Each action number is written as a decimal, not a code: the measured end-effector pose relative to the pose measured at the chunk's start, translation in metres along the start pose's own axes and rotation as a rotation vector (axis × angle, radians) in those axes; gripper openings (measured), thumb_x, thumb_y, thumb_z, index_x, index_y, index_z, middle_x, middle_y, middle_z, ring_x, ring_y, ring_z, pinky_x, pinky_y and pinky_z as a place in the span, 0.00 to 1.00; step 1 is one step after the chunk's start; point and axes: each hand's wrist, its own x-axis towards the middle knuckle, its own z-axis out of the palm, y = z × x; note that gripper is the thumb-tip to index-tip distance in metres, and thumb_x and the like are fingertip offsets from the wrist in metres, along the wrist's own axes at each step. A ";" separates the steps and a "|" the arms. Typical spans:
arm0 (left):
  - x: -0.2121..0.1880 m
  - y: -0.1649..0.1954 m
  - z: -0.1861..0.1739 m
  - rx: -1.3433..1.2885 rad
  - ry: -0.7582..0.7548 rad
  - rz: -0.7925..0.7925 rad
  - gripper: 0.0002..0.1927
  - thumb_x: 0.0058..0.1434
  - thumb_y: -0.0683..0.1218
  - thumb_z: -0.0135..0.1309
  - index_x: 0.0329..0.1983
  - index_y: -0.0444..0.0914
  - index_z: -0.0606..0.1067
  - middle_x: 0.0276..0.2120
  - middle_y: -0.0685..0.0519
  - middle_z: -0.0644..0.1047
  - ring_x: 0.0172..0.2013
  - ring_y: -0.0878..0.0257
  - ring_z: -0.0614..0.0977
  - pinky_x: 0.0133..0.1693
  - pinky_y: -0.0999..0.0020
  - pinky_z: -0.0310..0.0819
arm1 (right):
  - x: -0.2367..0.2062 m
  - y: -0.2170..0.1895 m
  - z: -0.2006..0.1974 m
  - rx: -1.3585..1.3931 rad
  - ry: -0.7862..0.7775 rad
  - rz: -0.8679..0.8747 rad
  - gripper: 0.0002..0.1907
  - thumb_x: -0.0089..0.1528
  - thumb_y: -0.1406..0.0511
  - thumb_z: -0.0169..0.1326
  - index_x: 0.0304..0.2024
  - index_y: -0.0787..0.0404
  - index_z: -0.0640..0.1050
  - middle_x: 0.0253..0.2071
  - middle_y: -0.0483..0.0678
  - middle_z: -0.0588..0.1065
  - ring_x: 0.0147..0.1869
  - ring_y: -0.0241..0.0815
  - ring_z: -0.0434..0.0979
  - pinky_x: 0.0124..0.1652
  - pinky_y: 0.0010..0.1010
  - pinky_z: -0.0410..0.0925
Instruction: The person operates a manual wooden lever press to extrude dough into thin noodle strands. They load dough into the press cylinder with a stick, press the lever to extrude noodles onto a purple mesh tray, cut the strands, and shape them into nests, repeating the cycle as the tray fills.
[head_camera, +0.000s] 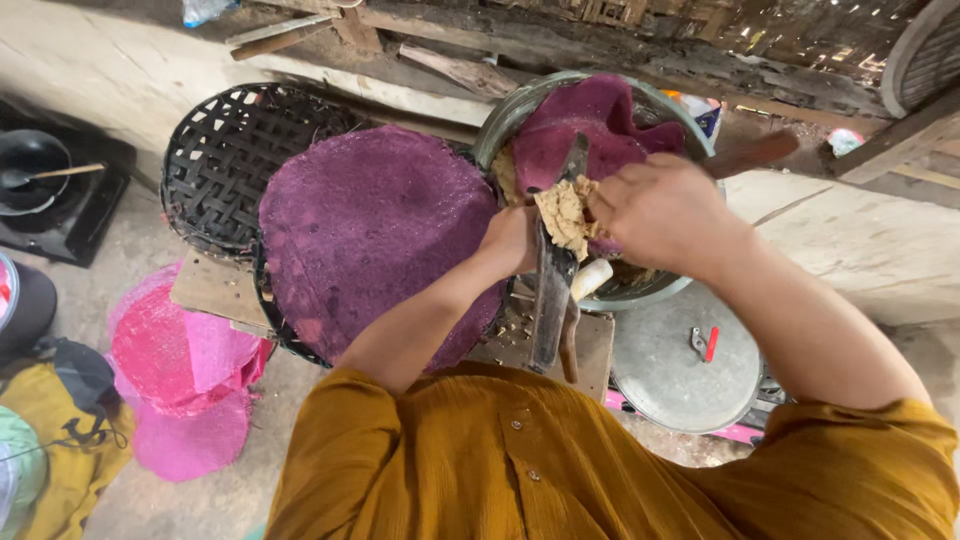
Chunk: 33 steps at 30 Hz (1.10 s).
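My right hand (660, 212) pinches a lump of tan filling (563, 212) against a thin purple sheet (590, 130) draped in a grey-green metal bowl (530, 100). My left hand (510, 242) is mostly hidden behind a long dark metal blade tool (552, 290) that stands between my hands; it appears to hold the filling or the tool, which one I cannot tell. A white stub (590, 280) pokes out below the filling. To the left a stack of round purple sheets (370, 230) lies on a woven tray.
A dark woven basket (215, 160) sits behind the stack. Pink mesh bags (180, 370) lie on the floor at left. A round metal lid (680, 370) with a small red-handled tool (705, 343) lies at right. A black pan (30, 170) is at far left.
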 end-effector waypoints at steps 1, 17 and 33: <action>0.000 0.000 -0.002 -0.007 -0.014 0.001 0.18 0.55 0.47 0.60 0.48 0.36 0.77 0.46 0.38 0.80 0.47 0.40 0.81 0.52 0.51 0.75 | 0.004 -0.002 0.001 -0.018 -0.024 -0.016 0.12 0.53 0.64 0.58 0.40 0.53 0.83 0.36 0.42 0.80 0.39 0.40 0.81 0.41 0.33 0.75; -0.006 -0.008 -0.019 0.026 0.066 0.113 0.17 0.58 0.49 0.58 0.49 0.38 0.79 0.47 0.38 0.80 0.51 0.38 0.79 0.52 0.48 0.74 | -0.040 0.038 -0.020 0.118 0.081 0.213 0.02 0.59 0.62 0.64 0.34 0.48 0.86 0.26 0.41 0.78 0.34 0.43 0.79 0.36 0.36 0.71; 0.005 -0.038 -0.033 -0.275 0.102 0.070 0.21 0.64 0.49 0.54 0.57 0.36 0.74 0.51 0.41 0.81 0.53 0.49 0.82 0.52 0.56 0.75 | -0.059 0.044 -0.018 -0.141 -0.217 0.373 0.12 0.64 0.45 0.60 0.36 0.40 0.83 0.23 0.35 0.73 0.25 0.33 0.72 0.24 0.27 0.63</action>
